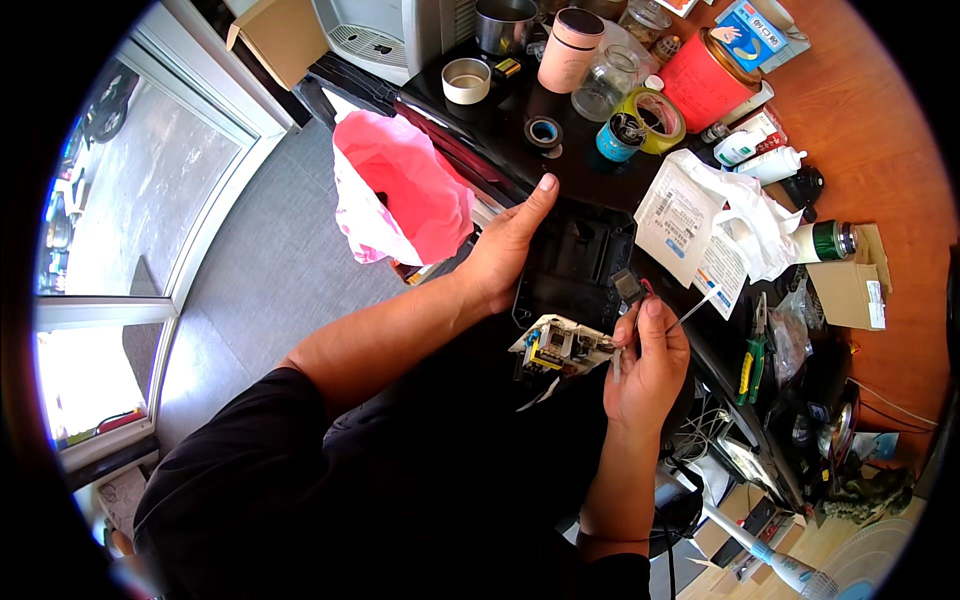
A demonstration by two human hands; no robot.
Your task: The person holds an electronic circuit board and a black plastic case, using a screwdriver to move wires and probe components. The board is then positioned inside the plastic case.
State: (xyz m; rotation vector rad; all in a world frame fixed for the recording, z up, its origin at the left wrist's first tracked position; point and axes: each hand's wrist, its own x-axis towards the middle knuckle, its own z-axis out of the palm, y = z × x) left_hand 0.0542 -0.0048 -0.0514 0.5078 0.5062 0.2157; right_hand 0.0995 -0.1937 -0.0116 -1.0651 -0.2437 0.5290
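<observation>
In the head view my left hand [505,240] grips the side of a black plastic housing [575,260], its thumb up along the edge. A pale circuit board with electronic parts and a yellow piece [555,345] hangs at the lower edge of the housing. My right hand [645,360] is closed around a small dark grey part [629,287] with a red wire, just right of the board. A thin pale strip [700,305] extends up rightward from near my right fingers; whether they hold it too I cannot tell.
A black desk holds cups, jars, tape rolls [650,128], bottles, papers [675,215], green-yellow pliers [750,360] and cardboard [845,300]. A pink bag [410,190] stands left of the desk. A glass door [150,210] is at far left, a fan [860,565] at lower right.
</observation>
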